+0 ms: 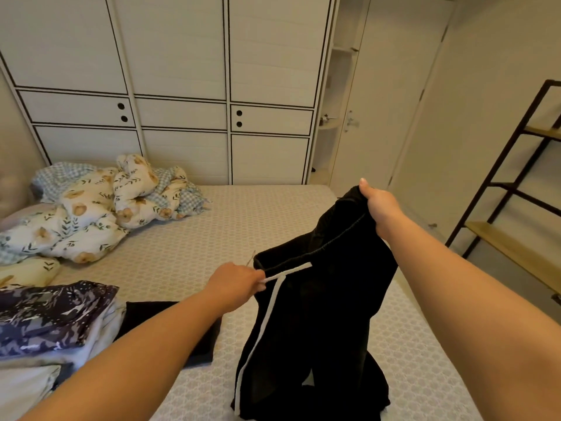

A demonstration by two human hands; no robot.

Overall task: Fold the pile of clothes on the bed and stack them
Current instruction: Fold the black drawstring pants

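Both hands' fingers (pixel 259 279) pinch the black shorts (pixel 312 323) waistband.

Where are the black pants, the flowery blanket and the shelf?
Black pants (pixel 318 323), head view, on the front of a leg.
Flowery blanket (pixel 91 214), head view, on its crumpled middle.
Shelf (pixel 513 250), head view, on a wooden board.

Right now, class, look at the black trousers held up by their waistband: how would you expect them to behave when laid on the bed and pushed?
The black trousers look floppy: they sag between the left hand and right hand, legs crumpling onto the bed. Probably light, since a pinch holds them. Pushed, they would likely bunch rather than slide whole.
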